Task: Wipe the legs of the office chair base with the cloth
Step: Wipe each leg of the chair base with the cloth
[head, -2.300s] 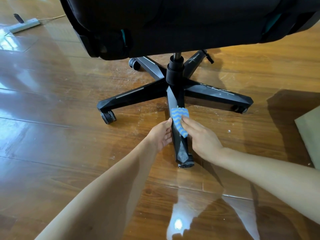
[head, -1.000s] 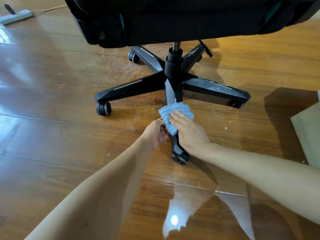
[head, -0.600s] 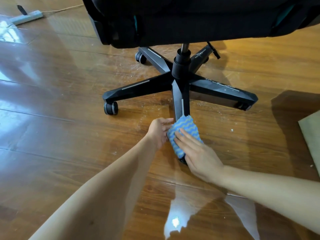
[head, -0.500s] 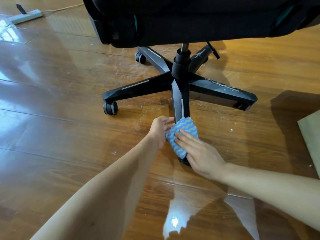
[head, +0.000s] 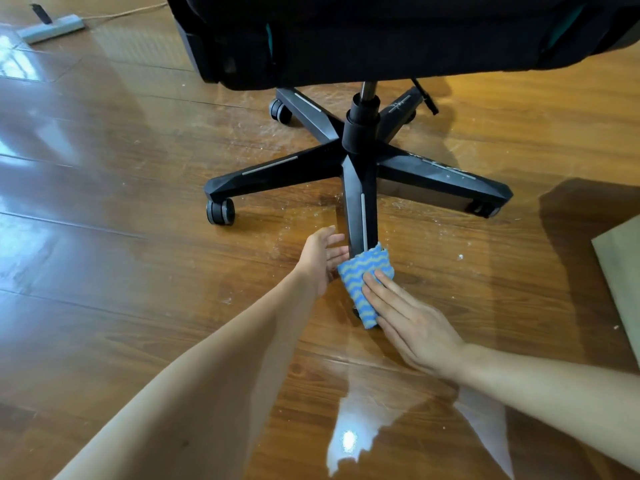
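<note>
We are sliding the blue wavy cloth [head: 363, 275] from the middle of the near leg [head: 360, 209] down to its caster end. Our right hand [head: 412, 323] is pressing it with flat fingers, and our left hand [head: 322, 258] is lying spread just beside. We judge this leg nearly done.

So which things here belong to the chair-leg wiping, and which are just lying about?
In the job: cloth, front chair leg, right hand pressing the cloth, left hand beside the leg.
Lying about: power strip, board at the right edge, white crumbs on the floor.
</note>
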